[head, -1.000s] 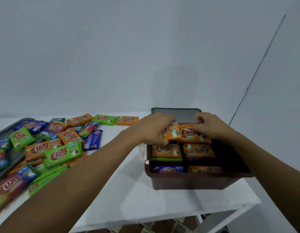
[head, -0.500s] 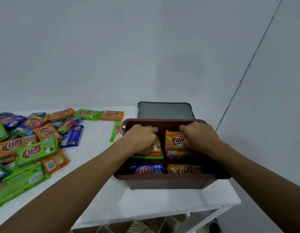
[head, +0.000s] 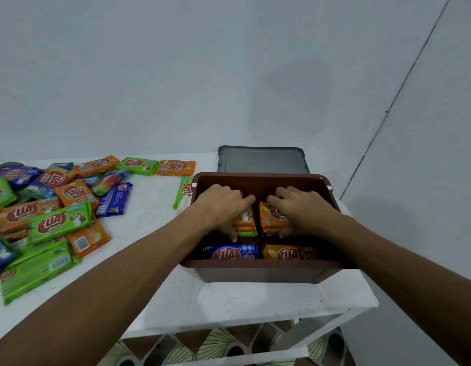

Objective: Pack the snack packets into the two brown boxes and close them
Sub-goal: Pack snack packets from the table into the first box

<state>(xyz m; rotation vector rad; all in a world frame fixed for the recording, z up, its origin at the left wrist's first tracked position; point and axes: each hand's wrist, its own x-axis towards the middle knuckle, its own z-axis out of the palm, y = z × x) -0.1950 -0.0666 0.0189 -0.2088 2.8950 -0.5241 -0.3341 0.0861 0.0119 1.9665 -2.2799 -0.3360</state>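
**Head view: both hands down in the brown box (head: 263,273), each clasping a stack of packets**

The left hand (head: 223,207) curls over the left stack (head: 247,223), fingers over its far edge and thumb at its near edge. I can make out orange packets on a green one, though the hand covers most of the top. The right hand (head: 300,207) clasps the right stack (head: 271,218) the same way; orange shows on top, with a sliver of blue beneath. A thin dark gap separates the two stacks.

Beyond the fingertips a strip of dark room is left before the box's far wall. On the near side of the thumbs lie two more packets, a blue packet (head: 233,252) below the left hand and an orange packet (head: 289,253) below the right, both against the near wall. The right forearm hides the box's right wall.

The box sits near the right end of the white table (head: 229,299), whose corner lies just nearer than the right wrist. One grey lid (head: 263,159) lies beyond the box, by the wall (head: 229,75).

Just left of the left hand, outside the box, is one green packet (head: 185,191), partly hidden by the box. Further left is a row of three loose ones, then a heap (head: 57,207) cut off by the frame, too overlapped to count. One box is in view.
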